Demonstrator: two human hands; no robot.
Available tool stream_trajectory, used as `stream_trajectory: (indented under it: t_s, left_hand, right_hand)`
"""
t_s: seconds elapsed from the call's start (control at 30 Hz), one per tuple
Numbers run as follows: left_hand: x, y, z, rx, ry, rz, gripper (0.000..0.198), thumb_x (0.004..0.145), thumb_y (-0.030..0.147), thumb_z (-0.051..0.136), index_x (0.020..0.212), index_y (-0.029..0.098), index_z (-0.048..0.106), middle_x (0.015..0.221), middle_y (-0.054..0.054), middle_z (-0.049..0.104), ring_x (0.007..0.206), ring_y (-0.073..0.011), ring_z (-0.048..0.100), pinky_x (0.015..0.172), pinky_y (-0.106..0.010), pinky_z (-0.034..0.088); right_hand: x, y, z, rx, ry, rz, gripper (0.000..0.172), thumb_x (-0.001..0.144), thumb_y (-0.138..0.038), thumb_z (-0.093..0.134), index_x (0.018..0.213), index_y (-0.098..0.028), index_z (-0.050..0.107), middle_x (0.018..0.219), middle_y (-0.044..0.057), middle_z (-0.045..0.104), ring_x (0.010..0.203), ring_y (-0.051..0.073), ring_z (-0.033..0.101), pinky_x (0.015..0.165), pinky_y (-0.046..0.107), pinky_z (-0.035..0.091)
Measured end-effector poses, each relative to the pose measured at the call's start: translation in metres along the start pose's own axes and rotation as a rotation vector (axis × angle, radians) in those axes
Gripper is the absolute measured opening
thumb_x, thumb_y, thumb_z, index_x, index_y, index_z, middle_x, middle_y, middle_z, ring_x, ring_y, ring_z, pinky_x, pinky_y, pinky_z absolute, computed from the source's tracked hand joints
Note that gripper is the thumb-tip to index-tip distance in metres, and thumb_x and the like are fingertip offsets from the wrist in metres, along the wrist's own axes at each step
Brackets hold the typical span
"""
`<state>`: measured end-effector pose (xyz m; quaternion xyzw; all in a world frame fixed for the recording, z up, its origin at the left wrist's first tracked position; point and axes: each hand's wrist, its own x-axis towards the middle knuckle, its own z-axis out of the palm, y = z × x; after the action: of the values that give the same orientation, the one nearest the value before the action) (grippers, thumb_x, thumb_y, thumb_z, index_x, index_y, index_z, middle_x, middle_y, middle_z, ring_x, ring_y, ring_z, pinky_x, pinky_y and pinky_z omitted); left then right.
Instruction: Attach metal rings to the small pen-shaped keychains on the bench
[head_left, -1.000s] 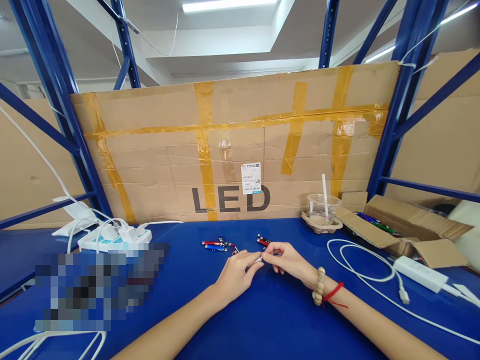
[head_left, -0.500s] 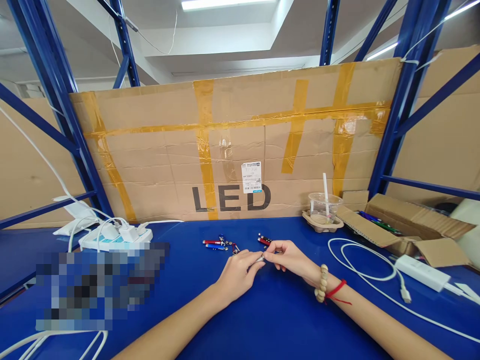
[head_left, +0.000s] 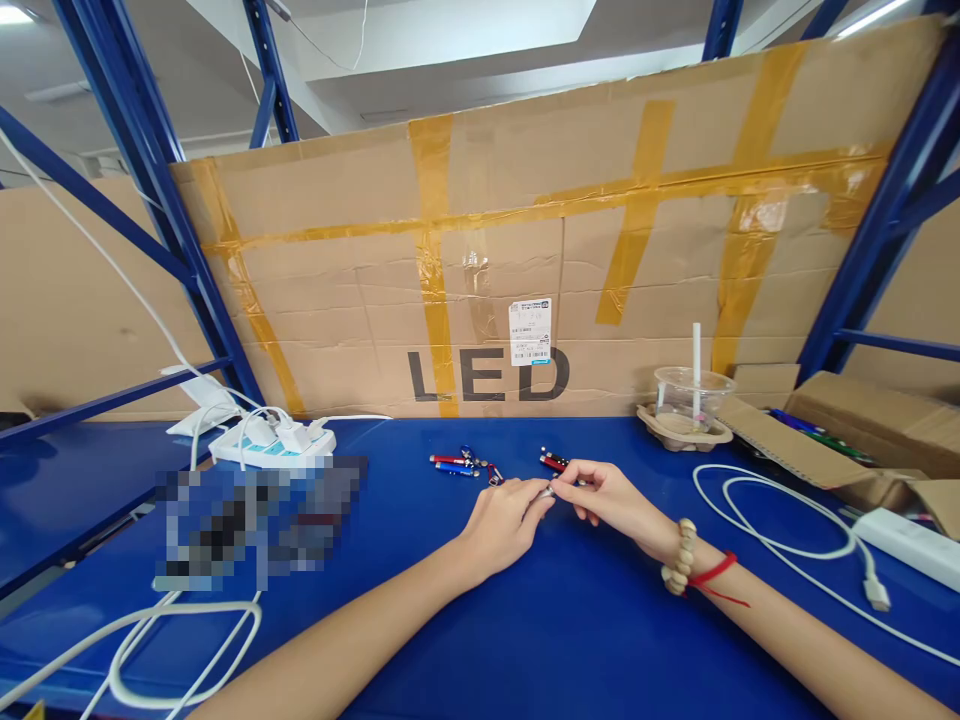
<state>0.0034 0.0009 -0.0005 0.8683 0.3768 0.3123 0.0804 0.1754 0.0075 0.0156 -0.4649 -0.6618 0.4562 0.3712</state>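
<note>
Over the middle of the blue table, my left hand (head_left: 504, 522) is closed around a small silver metal tube (head_left: 550, 491), most of which the fingers hide. My right hand (head_left: 604, 493) pinches the tube's exposed end between thumb and fingertips. Just beyond the left hand lie a red keychain tube (head_left: 447, 460) and a blue keychain tube (head_left: 454, 468), with metal clasps by their ends. Another red and black keychain tube (head_left: 553, 461) lies behind the right fingers, partly covered by them.
A power strip (head_left: 274, 447) with white plugs and cables is at the left, near a pixelated patch. On the right are a plastic cup (head_left: 679, 400) with a straw in a cardboard holder, a coiled white cable (head_left: 780, 550) and an open carton (head_left: 877, 420). A large cardboard sheet (head_left: 337, 330) stands behind.
The camera view has tilted down and shifted left, so everything sits differently in the picture. Both hands stay together on the silver tube, with barely any change in grip.
</note>
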Motion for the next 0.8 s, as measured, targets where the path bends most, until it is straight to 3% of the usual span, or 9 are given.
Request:
stream_trajectory:
  t_s: [0.27, 0.6, 0.8]
  left_hand:
    - [-0.001, 0.002, 0.000, 0.035, 0.000, -0.034, 0.030, 0.090, 0.034, 0.028, 0.100, 0.020, 0.053, 0.083, 0.001, 0.058, 0.073, -0.0107, 0.050, 0.067, -0.023, 0.036]
    - [0.001, -0.002, 0.002, 0.013, 0.023, -0.026, 0.030, 0.090, 0.034, 0.030, 0.102, 0.021, 0.054, 0.087, 0.003, 0.058, 0.080, -0.0103, 0.053, 0.070, -0.023, 0.037]
    - [0.000, -0.003, 0.003, 0.053, 0.011, -0.031, 0.029, 0.090, 0.035, 0.029, 0.101, 0.022, 0.053, 0.086, 0.004, 0.058, 0.079, -0.0103, 0.053, 0.070, -0.024, 0.037]
  right_hand:
    - [0.001, 0.001, -0.002, -0.018, 0.009, 0.028, 0.056, 0.060, -0.057, 0.060, 0.083, -0.006, 0.057, 0.057, 0.003, 0.048, 0.047, 0.005, 0.041, 0.041, 0.016, 0.032]
    - [-0.002, -0.008, 0.000, 0.009, 0.040, 0.036, 0.047, 0.064, -0.050, 0.060, 0.082, -0.007, 0.059, 0.062, 0.004, 0.049, 0.048, 0.005, 0.042, 0.040, 0.015, 0.033]
    - [0.001, 0.000, -0.001, 0.067, 0.013, 0.012, 0.055, 0.064, -0.047, 0.062, 0.101, -0.008, 0.056, 0.080, 0.008, 0.055, 0.051, 0.005, 0.045, 0.040, 0.016, 0.035]
